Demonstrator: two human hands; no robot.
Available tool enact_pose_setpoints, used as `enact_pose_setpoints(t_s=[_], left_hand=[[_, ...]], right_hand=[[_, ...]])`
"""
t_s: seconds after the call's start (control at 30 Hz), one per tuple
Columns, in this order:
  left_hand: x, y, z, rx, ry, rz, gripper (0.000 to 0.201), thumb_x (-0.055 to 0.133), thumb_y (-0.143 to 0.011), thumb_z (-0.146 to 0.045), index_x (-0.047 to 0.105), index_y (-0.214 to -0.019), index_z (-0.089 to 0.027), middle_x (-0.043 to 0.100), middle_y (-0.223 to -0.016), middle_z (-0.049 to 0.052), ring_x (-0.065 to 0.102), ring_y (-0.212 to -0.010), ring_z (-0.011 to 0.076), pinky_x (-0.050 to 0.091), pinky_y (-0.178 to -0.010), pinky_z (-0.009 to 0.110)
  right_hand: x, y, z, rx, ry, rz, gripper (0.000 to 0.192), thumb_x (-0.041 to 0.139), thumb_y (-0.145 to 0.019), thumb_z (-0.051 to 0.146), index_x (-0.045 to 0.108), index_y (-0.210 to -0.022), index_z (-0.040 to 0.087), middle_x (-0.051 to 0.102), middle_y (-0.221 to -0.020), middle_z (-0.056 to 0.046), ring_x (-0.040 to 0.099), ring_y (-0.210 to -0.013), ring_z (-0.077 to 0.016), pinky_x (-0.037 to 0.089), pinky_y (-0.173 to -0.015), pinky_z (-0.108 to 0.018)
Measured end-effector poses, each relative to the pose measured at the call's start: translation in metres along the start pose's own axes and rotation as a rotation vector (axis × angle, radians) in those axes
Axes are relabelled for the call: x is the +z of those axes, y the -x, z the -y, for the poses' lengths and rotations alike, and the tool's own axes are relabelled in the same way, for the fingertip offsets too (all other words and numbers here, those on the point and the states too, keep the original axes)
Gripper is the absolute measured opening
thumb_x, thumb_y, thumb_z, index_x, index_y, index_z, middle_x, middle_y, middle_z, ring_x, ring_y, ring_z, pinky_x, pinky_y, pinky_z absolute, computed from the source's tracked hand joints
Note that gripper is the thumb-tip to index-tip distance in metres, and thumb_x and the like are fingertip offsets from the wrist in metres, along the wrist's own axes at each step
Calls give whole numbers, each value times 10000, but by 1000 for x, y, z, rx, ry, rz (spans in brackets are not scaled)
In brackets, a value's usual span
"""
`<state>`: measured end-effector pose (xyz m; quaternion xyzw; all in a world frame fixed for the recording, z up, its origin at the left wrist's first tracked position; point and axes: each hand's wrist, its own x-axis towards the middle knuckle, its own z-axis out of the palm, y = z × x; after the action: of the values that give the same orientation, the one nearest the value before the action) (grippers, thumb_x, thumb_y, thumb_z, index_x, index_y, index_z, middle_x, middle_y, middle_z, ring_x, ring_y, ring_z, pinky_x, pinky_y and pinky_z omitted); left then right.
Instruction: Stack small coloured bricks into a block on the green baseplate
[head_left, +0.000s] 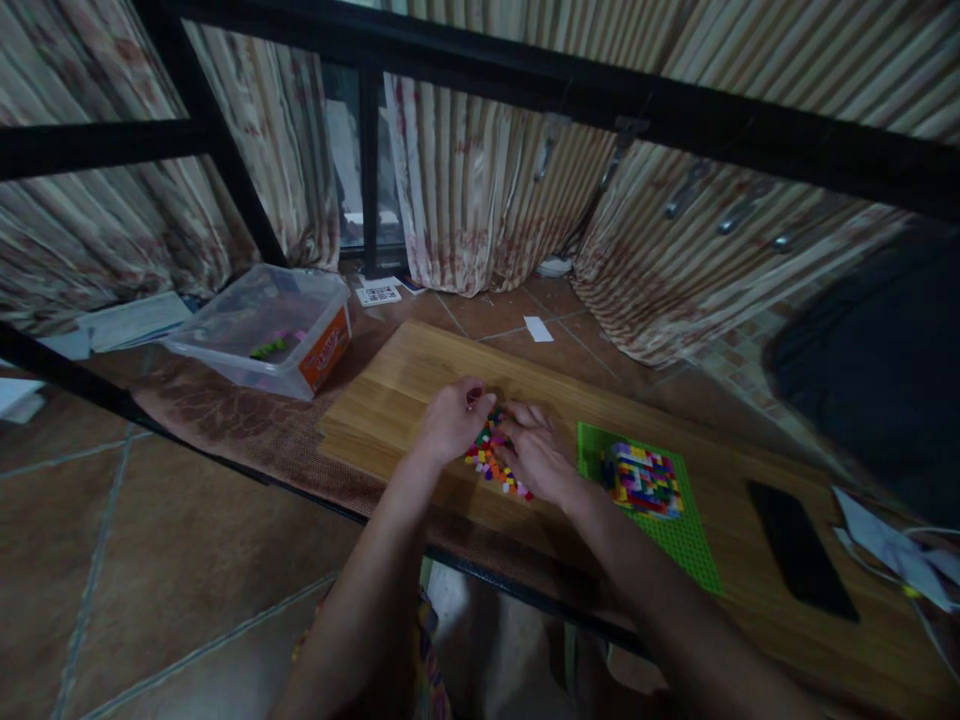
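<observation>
A small heap of loose coloured toy bricks (491, 467) lies on the wooden board, between and just below my hands. My left hand (452, 418) is at the heap's upper left, thumb and fingers curled together; whatever they may hold is too small to make out. Reaching over the right side of the bricks, my right hand (534, 452) has its fingers stretched and slightly apart, touching or just above the heap. To its right sits a green studded baseplate (694, 540), with a block of multicoloured bricks (646, 480) built up on it.
A clear plastic box (247, 315) with a few green and pink pieces stands at the left. A black flat device (801, 550) lies right of the baseplate, near papers and a white cable (889, 545). Dark metal bars (480, 60) cross in front of striped curtains.
</observation>
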<state>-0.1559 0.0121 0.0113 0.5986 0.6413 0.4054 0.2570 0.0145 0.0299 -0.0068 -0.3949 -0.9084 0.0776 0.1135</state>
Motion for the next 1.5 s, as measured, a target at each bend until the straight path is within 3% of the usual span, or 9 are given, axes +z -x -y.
enact_pose_setpoints(t_s=[0.17,0.27,0.37,0.47,0.57,0.67,0.83,1.03,1.5], left_hand=[[9,2,-15,-20,250,25,194,544,-843,-294,692,-841,-169,689,-768,35,618,-720,161,473,-684,272],[23,13,-37,-180,681,243,232,583,-825,-349,637,-699,-162,614,-638,9,569,-603,119,436,-570,227],[36,28,-60,-353,1110,507,313,735,-698,-442,658,-800,-156,643,-714,19,592,-619,107,456,-571,214],[44,36,-73,-375,1248,551,390,809,-610,-454,671,-806,-146,619,-687,7,561,-588,81,434,-547,189],[51,35,-76,-312,1146,482,362,794,-632,-461,662,-747,-144,597,-663,-4,521,-571,69,401,-527,178],[63,32,-76,-199,949,428,353,708,-722,-489,616,-671,-152,551,-610,-18,480,-548,79,375,-515,195],[85,32,-83,17,648,394,309,553,-843,-412,562,-654,-167,475,-580,-37,437,-553,101,344,-543,226],[105,33,-94,126,401,402,288,513,-866,-348,540,-649,-160,415,-582,-44,375,-569,100,306,-555,232],[122,33,-99,53,511,610,281,557,-856,-392,622,-762,-136,574,-674,-2,514,-654,119,440,-630,222]], right_hand=[[-28,24,-1,162,-344,-260,172,566,-876,307,687,-979,242,604,-1142,-79,538,-1108,-246,424,-989,-437],[-47,41,1,282,-674,-395,216,592,-854,402,678,-974,244,623,-1180,-71,560,-1149,-234,464,-950,-392],[-58,53,3,334,-932,-459,229,617,-838,435,678,-961,252,631,-1240,-74,578,-1170,-235,448,-996,-413],[-60,59,2,359,-1074,-514,227,642,-823,422,684,-982,266,649,-1234,-71,561,-1212,-242,412,-1041,-447],[-59,64,-2,410,-1088,-579,226,675,-791,425,712,-937,256,682,-1168,-64,588,-1161,-235,415,-1033,-430],[-61,70,-8,507,-1051,-604,250,694,-756,447,737,-873,229,724,-943,-48,649,-902,-198,508,-838,-349],[-64,83,-21,600,-1071,-610,277,702,-728,465,738,-762,192,572,-566,27,446,-511,-98,371,-475,-222],[-61,102,-41,616,-1192,-601,249,745,-694,447,746,-686,198,577,-573,21,430,-526,-95,350,-505,-234],[-70,123,-63,626,-1461,-574,275,746,-712,436,683,-681,170,551,-532,41,463,-476,-75,395,-473,-214]])
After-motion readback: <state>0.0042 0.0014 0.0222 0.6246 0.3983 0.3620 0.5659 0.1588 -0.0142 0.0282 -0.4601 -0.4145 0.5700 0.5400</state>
